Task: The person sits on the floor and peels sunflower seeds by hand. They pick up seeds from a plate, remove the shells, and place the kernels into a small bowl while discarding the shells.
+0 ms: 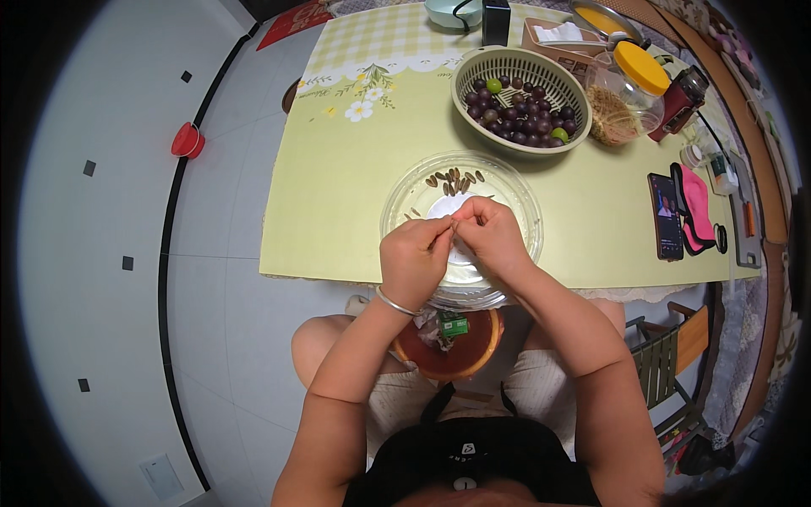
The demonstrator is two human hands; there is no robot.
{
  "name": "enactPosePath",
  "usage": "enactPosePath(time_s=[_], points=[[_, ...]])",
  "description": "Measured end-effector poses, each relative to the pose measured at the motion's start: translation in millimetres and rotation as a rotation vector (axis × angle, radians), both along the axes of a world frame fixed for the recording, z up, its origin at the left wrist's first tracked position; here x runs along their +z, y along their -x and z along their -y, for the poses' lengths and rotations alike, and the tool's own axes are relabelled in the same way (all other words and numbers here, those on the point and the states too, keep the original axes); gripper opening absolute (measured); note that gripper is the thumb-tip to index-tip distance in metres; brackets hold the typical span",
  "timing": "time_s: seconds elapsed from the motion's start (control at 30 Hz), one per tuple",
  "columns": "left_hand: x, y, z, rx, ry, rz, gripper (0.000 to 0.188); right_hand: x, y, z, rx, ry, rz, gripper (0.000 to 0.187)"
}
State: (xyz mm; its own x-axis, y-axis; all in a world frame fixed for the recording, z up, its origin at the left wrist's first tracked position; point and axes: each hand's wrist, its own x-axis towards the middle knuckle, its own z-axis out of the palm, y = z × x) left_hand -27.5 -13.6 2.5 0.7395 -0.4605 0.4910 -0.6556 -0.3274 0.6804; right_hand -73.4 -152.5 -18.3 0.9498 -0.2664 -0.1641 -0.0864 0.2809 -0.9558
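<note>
My left hand (413,260), with a silver bangle at its wrist, and my right hand (492,239) meet fingertip to fingertip over a round clear plastic tray (530,203). Both are closed in a pinch. Whatever sits between the fingertips is too small and covered to name. Several brown, elongated seeds (457,182) lie in the far part of the tray, just beyond my fingers. A few thin pale bits rest to their left. The white middle of the tray (443,207) is partly hidden by my hands.
Beyond the tray stands a colander (463,106) of dark grapes (525,122). To its right are a yellow-lidded jar (621,101) and a dark red flask (678,106). A phone (666,215) lies beside a pink-and-black item (696,211). Between my knees sits a red-brown bin (414,346) with litter.
</note>
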Motion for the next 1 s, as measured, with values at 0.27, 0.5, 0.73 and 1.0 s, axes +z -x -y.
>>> enactPosePath(time_s=[0.27,0.5,0.73,1.0], points=[[2,-7,-3,-0.123,0.316,-0.771,0.016,5,0,5,0.023,-0.175,-0.077,0.005],[-4,-19,-5,-0.200,0.524,-1.180,0.016,8,1,4,-0.002,-0.125,-0.022,0.005],[-9,-23,-4,-0.185,0.573,-1.232,0.016,-3,0,10,0.013,-0.371,-0.050,0.001],[-4,-12,-2,-0.100,0.312,-0.737,0.013,-4,-3,10,0.060,-0.373,0.003,0.005]])
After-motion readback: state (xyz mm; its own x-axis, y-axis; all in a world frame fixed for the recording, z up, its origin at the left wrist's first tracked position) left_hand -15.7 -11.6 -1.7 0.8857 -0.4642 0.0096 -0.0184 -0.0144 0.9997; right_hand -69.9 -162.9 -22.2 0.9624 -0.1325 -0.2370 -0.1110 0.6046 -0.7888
